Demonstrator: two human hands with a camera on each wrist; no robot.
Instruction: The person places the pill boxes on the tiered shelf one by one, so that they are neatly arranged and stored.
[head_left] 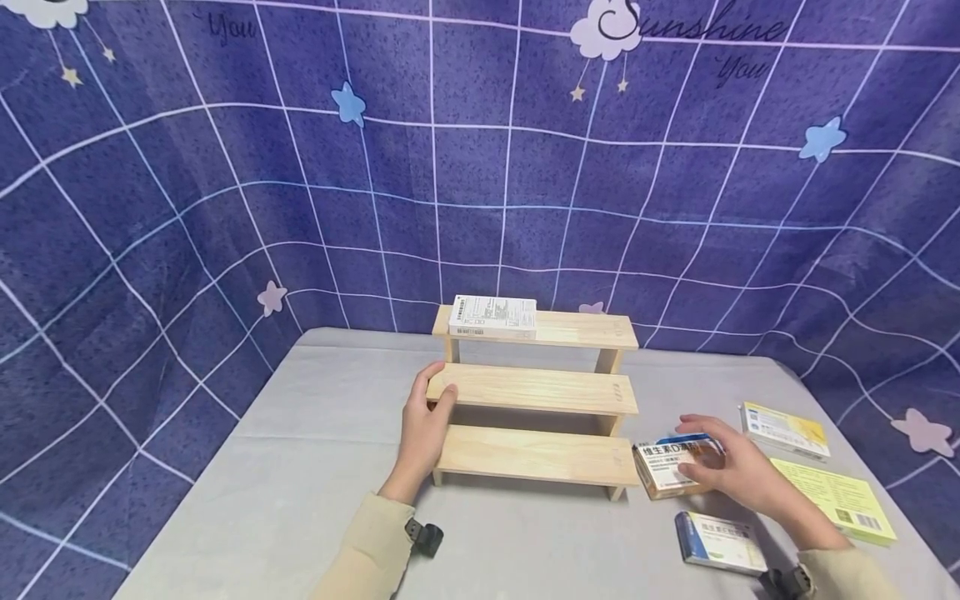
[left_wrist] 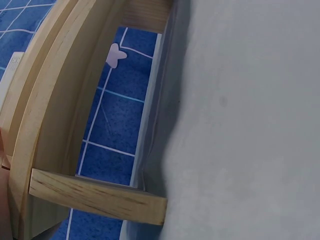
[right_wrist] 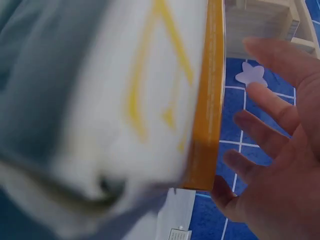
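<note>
Five boxes [head_left: 492, 317], one three-tier stand [head_left: 536, 454]; left hand [head_left: 423, 423] pinching middle board [head_left: 540, 388], right hand [head_left: 733, 468] spread at white-orange box [head_left: 663, 472].

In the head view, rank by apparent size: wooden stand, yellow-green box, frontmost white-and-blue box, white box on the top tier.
1. Wooden stand
2. Yellow-green box
3. White-and-blue box and top-tier white box: too alike to rank, the first lying nearer the camera.

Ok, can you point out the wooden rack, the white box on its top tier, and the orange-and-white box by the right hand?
Wooden rack [head_left: 534, 389], head view: bare middle tier.
White box [head_left: 493, 314], head view: printed top face.
Orange-and-white box [head_left: 666, 467], head view: printed white face.
</note>
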